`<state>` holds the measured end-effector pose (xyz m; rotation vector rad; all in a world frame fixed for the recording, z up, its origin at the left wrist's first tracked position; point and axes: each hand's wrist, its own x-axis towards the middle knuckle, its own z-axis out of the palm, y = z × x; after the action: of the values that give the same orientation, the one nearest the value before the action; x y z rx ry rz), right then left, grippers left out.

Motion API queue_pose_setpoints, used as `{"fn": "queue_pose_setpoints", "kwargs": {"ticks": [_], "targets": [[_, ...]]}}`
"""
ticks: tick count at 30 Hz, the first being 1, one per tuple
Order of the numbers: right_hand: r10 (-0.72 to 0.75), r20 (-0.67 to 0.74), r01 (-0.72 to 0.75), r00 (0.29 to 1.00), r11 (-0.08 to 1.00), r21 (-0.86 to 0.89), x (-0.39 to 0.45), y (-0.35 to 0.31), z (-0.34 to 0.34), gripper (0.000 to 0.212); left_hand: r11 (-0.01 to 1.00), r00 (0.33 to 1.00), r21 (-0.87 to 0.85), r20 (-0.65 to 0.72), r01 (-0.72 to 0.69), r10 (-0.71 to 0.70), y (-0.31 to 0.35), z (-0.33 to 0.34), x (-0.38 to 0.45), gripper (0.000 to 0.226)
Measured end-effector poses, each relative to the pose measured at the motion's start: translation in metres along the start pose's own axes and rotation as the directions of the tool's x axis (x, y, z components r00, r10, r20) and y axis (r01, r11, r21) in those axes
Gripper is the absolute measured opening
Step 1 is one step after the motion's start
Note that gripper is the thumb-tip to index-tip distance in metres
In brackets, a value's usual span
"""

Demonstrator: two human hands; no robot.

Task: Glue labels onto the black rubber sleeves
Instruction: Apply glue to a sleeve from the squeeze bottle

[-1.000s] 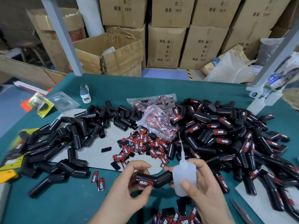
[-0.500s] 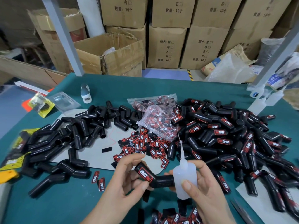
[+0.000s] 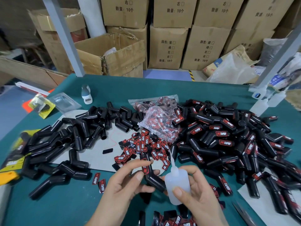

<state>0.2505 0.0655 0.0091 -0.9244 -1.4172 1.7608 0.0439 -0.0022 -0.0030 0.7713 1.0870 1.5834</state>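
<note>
1. Low in the middle of the view, over the green table (image 3: 68, 207), the left hand (image 3: 123, 183) grips a bent black sleeve (image 3: 150, 174) between thumb and curled fingers; the sleeve's upper arm stands nearly upright, and a red label (image 3: 145, 168) sits on it.
2. The right hand (image 3: 195, 193) is wrapped round a white glue bottle (image 3: 178, 185) — thumb across the front, fingers behind; the thin nozzle (image 3: 171, 156) points up and leans left.
3. The bottle covers the sleeve's lower end; whether the two touch I cannot tell.
4. Beyond the hands lies a scatter of loose labels (image 3: 143, 145) on a grey sheet (image 3: 97, 154), with a clear bag of labels (image 3: 158, 121) behind it.
5. To the left sits a heap of plain sleeves (image 3: 73, 137); to the right a bigger heap of labelled sleeves (image 3: 228, 141) — both on the table.
6. Cardboard boxes (image 3: 169, 46) stand stacked behind the table.
</note>
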Motion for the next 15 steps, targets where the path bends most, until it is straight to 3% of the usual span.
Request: {"fn": "queue_pose_setpoints", "kwargs": {"ticks": [3,7,11,15], "targets": [[-0.006,0.007,0.006,1.000,0.999,0.041,-0.001,-0.002,0.001,0.075,0.998,1.000,-0.067,0.025,0.011,-0.010,0.005,0.003,0.000,0.033],[-0.046,0.025,0.044,0.999,0.997,0.057,-0.004,-0.011,0.002,0.051,0.999,1.000,-0.053,-0.006,-0.008,0.007,0.012,0.008,-0.002,0.029],[-0.061,-0.028,0.062,0.998,0.998,0.034,-0.005,-0.017,0.001,0.053,0.999,0.997,-0.027,-0.064,-0.039,0.037,0.011,0.007,-0.001,0.016],[-0.103,-0.063,0.104,0.993,0.994,0.014,-0.006,-0.020,-0.001,0.053,0.999,0.996,-0.007,-0.078,-0.044,0.043,0.013,0.008,-0.002,0.016]]}}
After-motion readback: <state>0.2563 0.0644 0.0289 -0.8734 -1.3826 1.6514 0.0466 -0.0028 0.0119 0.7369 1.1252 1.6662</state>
